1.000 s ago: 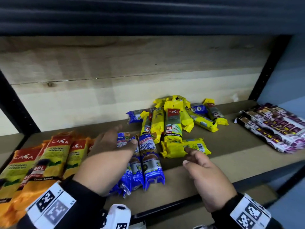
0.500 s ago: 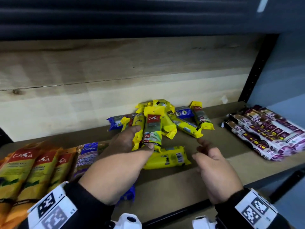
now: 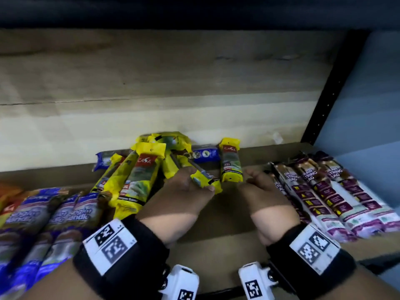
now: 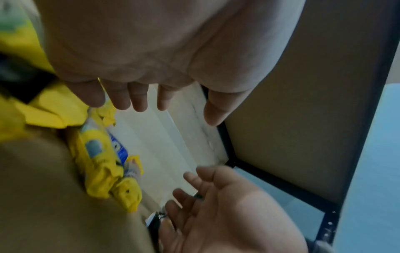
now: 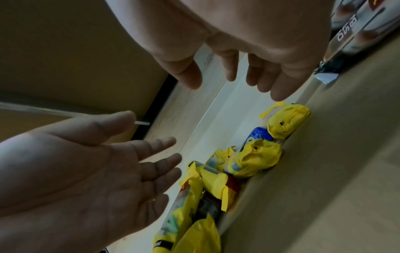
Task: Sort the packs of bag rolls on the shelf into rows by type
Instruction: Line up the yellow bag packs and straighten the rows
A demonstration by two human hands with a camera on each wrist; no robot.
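At the far left of the shelf (image 3: 227, 232), only a corner of the orange packs (image 3: 8, 195) shows. Next to them the blue packs (image 3: 49, 219) lie side by side in a neat row, their long sides touching.

Half a second ago the left hand was resting at the near end of the yellow pile, beside the blue row. Now the left hand (image 3: 184, 191) is further right and deeper in the shelf, in front of the yellow pile (image 3: 155, 167). Its fingers are straight and spread, as both wrist views show, and it holds nothing. In the head view one slanted yellow pack (image 3: 204, 179) seems to lie just over its fingers, but I cannot tell if they touch.

The yellow pile is not sorted yet: the packs cross each other at different angles, and two blue packs, one at the left back (image 3: 104, 159) and one at the right back (image 3: 204, 153), are mixed in behind them. One yellow pack (image 3: 230, 163) lies a little apart at the right.

The right hand (image 3: 263, 193) has also come forward since then. It is loosely open, empty, between that yellow pack and the purple packs (image 3: 329, 191), which already make a row at the far right.

So three rows look done, and both hands now close in on the yellow pile from two sides. I judge that the next step is to gather these packs into their row and take out the two blue ones.
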